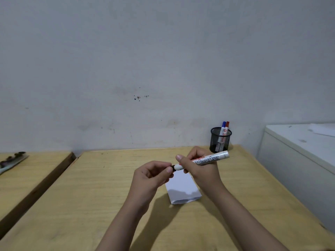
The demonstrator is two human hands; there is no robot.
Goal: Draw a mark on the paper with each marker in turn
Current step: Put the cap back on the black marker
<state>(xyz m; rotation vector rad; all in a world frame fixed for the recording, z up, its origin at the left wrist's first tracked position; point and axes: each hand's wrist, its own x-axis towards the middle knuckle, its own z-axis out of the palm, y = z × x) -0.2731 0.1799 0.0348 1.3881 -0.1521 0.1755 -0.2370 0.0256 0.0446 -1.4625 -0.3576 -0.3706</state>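
— So, item one: what surrounds the work area?

— Black wire-mesh pen cup point(220, 140), far right of the light wooden desk point(90, 196), against the wall; holds a blue-capped marker point(223, 128) and a red-capped marker point(226, 127), upright, side by side. Second wooden desk point(27, 178) to the left, apart by a narrow gap. White cabinet top point(299, 140) to the right.

— Item two, the hands?

— Right hand point(199, 165) clenched around the barrel of a white whiteboard marker point(208, 159), held above the desk, tilted, tail towards the pen cup. Left hand point(154, 175), fingers point(167, 169) pinched on the marker's dark end. Folded white paper point(183, 189) lies flat on the desk beneath both hands; its far edge is covered by them.

— Anything unclear?

— Whether the dark end is a cap or the bare tip: cannot tell. Clutter point(12, 160) on the left desk is cut off, unidentifiable. Paper surface shows no mark where visible.

— Room?

— Plain pale wall point(163, 60), scuffed, small dark specks at centre.
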